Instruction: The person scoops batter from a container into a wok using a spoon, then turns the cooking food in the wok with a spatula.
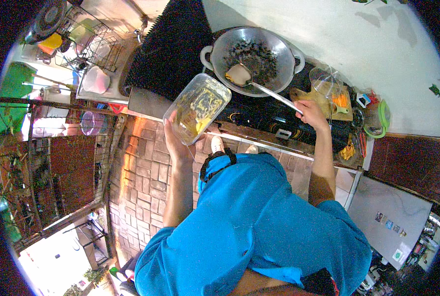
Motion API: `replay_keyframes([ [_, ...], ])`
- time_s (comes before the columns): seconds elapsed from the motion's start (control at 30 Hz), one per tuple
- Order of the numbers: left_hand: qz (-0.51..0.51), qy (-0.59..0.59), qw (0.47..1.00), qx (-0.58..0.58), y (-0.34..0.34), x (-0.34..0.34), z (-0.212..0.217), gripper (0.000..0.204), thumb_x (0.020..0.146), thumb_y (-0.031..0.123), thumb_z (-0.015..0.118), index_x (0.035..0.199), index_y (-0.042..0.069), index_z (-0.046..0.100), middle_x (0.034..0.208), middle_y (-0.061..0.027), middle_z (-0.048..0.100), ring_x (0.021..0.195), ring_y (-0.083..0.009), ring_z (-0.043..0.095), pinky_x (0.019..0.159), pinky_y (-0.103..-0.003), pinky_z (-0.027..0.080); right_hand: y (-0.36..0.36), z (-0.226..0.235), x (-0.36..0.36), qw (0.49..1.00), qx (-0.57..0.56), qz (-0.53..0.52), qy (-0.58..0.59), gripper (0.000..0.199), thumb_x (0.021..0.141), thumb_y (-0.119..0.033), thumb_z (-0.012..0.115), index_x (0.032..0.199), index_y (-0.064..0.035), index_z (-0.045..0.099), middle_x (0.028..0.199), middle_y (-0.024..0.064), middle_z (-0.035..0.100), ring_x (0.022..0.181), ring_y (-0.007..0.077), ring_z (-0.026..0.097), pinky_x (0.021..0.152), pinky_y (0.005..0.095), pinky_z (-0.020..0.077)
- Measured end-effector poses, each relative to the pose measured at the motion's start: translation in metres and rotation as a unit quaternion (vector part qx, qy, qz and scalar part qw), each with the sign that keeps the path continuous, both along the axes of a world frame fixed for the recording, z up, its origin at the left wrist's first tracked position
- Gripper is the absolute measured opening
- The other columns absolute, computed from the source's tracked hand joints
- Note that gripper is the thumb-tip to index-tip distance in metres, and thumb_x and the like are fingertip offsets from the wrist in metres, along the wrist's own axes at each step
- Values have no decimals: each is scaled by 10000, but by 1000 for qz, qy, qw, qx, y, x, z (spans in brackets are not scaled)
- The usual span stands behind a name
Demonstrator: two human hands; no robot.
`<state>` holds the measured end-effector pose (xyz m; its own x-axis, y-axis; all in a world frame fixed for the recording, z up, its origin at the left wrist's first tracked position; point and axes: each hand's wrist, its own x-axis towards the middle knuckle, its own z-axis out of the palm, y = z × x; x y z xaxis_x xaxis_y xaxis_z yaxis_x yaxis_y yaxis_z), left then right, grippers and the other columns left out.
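My left hand grips a clear rectangular plastic container, tilted in front of the stove. Yellow, soft residue smears its inside, with a thicker lump near the lower end. In my right hand is the long handle of a metal spatula. Its broad blade carries something yellow and hangs over the near left part of a two-handled wok. Dark marks or bits cover the wok's bottom; I cannot tell which. The wok stands on the black stove, right of the container.
Right of the wok, a wooden board holds orange strips beside a wire strainer. Farther right is a green-rimmed basket. A black ridged panel stands left of the wok, before the sink and a dish rack.
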<state>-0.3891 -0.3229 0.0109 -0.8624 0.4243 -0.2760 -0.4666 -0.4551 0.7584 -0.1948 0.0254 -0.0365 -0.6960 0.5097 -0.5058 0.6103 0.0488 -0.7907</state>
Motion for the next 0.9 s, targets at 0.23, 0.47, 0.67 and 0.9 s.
replay_keyframes([
  [0.23,-6,-15,1000,4,0,-4,-5,632,945,540,347,1345,51,370,1234,-173,540,1039,-296,620,557,-368,625,6,-7,5,1000,-5,-10,-12,301,945,-315,546,1007,-42,659,719,22,589,568,97,507,509,260,418],
  [0.47,-6,-20,1000,-3,2,-11,-8,610,958,526,319,1339,52,374,1226,-178,546,1072,-299,602,612,-392,620,4,-7,20,996,82,18,11,384,951,-378,522,1079,-45,665,672,-11,572,594,99,512,548,269,424],
  [0.67,-14,-27,1000,8,7,-18,-7,590,963,510,310,1338,58,368,1223,-176,549,1024,-305,625,589,-390,613,-1,5,26,988,146,39,12,376,956,-352,512,1159,-66,649,668,-11,564,608,99,506,564,273,421],
  [0.9,-45,-19,999,-6,2,-24,-13,585,921,557,408,1310,121,434,1230,-121,531,1062,-294,584,702,-396,588,-12,9,26,985,147,6,86,262,935,-144,564,1149,-20,648,665,-45,511,617,61,460,572,219,385],
])
